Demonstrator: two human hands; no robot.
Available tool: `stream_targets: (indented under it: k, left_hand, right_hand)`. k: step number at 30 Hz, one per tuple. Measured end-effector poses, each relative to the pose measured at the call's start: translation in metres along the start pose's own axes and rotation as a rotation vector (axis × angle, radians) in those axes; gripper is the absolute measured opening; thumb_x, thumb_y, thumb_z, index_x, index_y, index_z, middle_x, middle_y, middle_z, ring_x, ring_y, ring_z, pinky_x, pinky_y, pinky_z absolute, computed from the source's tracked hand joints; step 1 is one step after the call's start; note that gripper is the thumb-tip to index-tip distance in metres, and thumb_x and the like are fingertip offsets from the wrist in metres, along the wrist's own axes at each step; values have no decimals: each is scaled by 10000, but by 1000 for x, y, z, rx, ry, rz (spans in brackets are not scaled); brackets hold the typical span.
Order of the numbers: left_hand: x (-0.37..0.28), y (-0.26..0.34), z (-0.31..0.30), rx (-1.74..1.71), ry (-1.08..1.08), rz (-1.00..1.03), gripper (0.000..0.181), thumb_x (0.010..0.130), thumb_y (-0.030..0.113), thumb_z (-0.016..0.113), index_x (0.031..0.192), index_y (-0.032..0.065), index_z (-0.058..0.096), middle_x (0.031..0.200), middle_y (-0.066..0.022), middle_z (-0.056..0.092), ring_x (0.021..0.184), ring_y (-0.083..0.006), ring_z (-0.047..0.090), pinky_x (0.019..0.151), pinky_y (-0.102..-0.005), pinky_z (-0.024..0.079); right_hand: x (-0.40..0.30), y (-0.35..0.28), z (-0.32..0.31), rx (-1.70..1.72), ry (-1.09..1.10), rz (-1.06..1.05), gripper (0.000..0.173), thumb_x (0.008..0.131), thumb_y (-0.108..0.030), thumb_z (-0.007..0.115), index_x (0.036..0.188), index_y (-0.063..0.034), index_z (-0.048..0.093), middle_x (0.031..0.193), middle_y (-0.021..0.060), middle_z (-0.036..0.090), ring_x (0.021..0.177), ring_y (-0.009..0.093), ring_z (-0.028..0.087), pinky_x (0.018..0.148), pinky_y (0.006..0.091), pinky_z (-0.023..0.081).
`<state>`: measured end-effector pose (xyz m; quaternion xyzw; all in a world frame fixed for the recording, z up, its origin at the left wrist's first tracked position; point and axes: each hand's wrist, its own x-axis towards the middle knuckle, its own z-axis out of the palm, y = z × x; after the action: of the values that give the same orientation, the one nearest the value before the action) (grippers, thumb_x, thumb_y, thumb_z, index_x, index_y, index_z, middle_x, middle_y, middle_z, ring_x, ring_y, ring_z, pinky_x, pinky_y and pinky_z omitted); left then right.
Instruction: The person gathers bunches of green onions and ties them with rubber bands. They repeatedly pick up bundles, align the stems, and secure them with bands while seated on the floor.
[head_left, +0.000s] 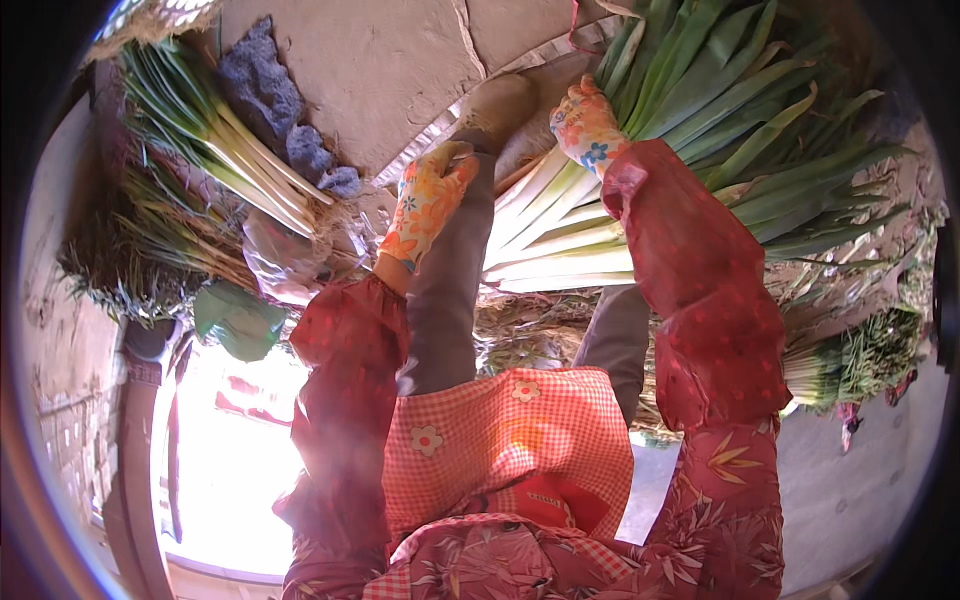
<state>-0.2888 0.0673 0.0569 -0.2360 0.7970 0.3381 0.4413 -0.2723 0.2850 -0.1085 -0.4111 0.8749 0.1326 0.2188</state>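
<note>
Both hands wear flower-patterned gloves. My left hand (429, 202) is over the trouser leg near the knee, its fingers curled; whether a thing is between them cannot be told. My right hand (589, 127) lies on the near edge of a large pile of green onions or leeks (697, 120), at the point where white stalks turn into green leaves. Its fingertips are partly hidden among the leaves, so a grip cannot be made out. The white stalks (555, 225) point left towards my leg, and the leaves fan out to the upper right.
A smaller bunch of green onions (247, 169) lies at the left beside a grey-blue cloth (270, 82). Below it are a clear plastic bag (281, 255) and a green plastic bag (238, 319). Another onion bundle (817, 371) stands at the right. Loose trimmings (517, 330) cover the floor.
</note>
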Motion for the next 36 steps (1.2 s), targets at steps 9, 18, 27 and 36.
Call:
stream_targets:
  k: [9,18,27,36]
  left_hand:
    - [22,11,82,8,-152,121,350,819,303,566,1045,44,630,928,-185,659,887,-304,638,777,-343,480]
    - [122,28,146,-37,-304,210,331,799,238,560,1029,20,654,927,-155,672,886,-251,634,783,-341,472]
    - [153,-18,173,71,-576,629,645,815,509,556,1259,44,507,1208,-214,556,1144,-306,525,938,-383,391]
    - [73,2,201,233,-353,236,708,834,561,518,1298,32,431,1192,-249,533,1132,-355,514,946,-421,387]
  right_hand:
    - [-81,33,-42,523,-9,42,189,728,-243,591,889,-153,631,883,37,600,916,207,538,842,356,394]
    - [-89,37,-40,570,119,123,178,798,-267,580,858,-100,595,939,39,557,978,218,516,827,340,427]
    - [-79,36,-31,712,-63,28,172,828,-299,562,811,-128,568,811,27,531,867,201,517,788,325,420]
    - [-151,6,-53,-1165,-224,-190,134,813,-233,553,730,-151,487,732,17,474,799,173,497,778,310,400]
